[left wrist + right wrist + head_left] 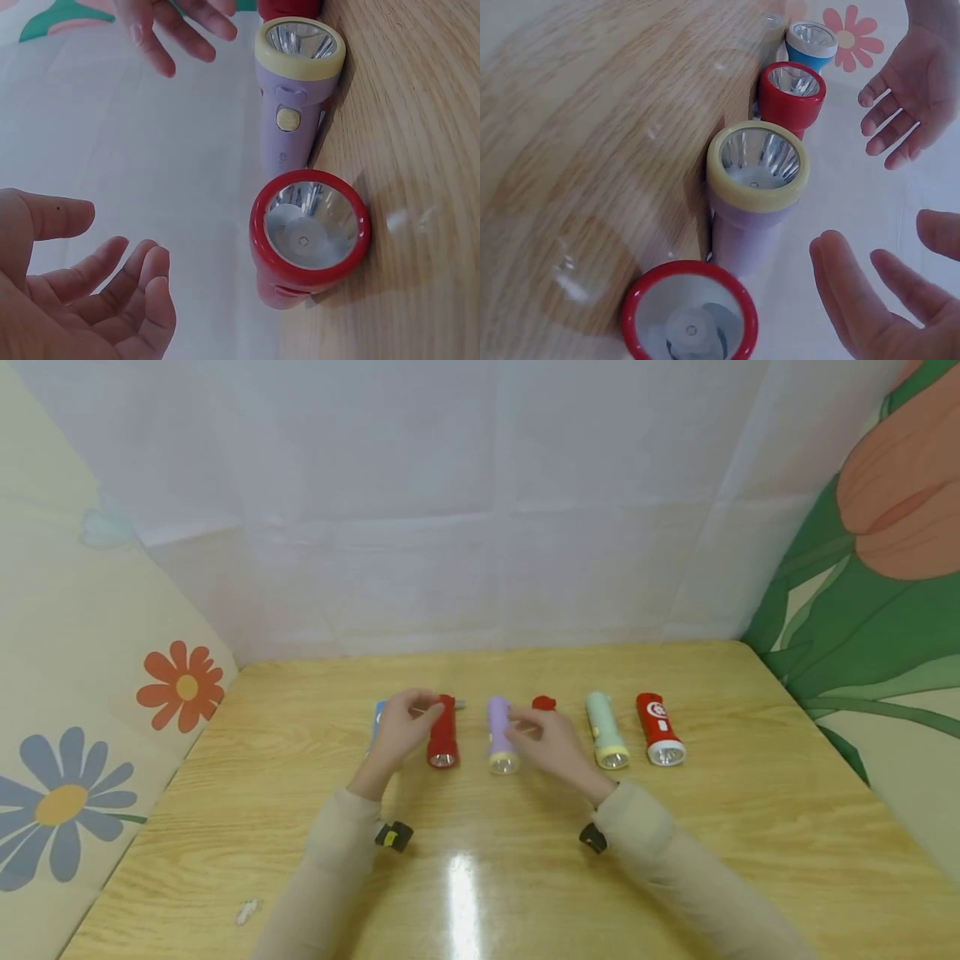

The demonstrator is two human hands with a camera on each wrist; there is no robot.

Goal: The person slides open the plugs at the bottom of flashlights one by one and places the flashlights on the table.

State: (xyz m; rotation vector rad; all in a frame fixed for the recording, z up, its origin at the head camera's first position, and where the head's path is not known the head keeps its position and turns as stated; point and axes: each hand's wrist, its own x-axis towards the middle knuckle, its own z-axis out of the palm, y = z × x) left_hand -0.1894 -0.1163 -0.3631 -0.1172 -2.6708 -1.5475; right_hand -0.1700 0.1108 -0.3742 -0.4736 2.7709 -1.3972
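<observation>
Purple flashlight (498, 727) seen near fingertips of right hand (553, 745) | all-red flashlight (442, 733) near those of left hand (401, 731) | both hands' fingers relaxed, nothing gripped | any grip probably best taken mid-barrel

Six flashlights (606, 731) on wood-grained table (540, 843)

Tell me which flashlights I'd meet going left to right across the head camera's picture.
Blue flashlight (partly behind the left hand) → all-red flashlight → purple flashlight → second red flashlight (mostly behind the right hand) → pale green flashlight → red-and-white flashlight.
</observation>
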